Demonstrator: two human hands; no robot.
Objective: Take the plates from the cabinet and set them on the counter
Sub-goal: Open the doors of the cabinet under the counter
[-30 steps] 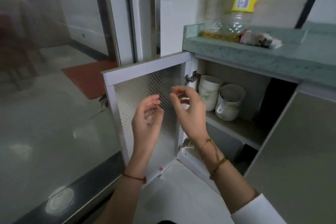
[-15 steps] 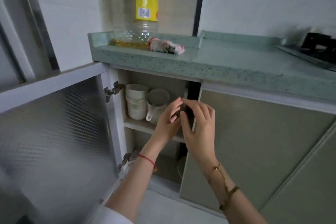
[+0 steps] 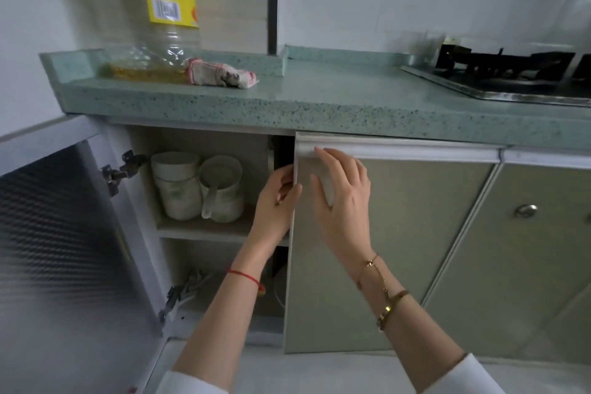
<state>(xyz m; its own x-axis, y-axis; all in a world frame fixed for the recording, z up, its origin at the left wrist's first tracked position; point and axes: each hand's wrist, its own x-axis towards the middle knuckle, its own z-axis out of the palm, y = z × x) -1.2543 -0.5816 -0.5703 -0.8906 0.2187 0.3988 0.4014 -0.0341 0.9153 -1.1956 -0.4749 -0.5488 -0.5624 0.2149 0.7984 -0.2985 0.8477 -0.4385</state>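
The cabinet under the green counter (image 3: 335,96) has its left door (image 3: 57,233) swung wide open. On the upper shelf (image 3: 204,229) stand stacked white bowls (image 3: 176,185) and a white cup holding a spoon (image 3: 224,192); no plates are in sight. The olive right door (image 3: 415,233) is almost shut. My left hand (image 3: 275,205) curls its fingers round that door's left edge. My right hand (image 3: 342,201) lies flat on the door's front, fingertips near the top rail. The space behind this door is hidden.
A large oil bottle (image 3: 166,25) and a rolled cloth (image 3: 220,73) sit at the counter's left end. A gas stove (image 3: 511,73) occupies the right end. Another door with a round knob (image 3: 524,211) is further right. White cables (image 3: 192,285) lie on the lower shelf.
Both hands moved from in front of the open left door to the right door's left edge. The left fingers now hook that edge, and the right hand has slid onto the door's front.
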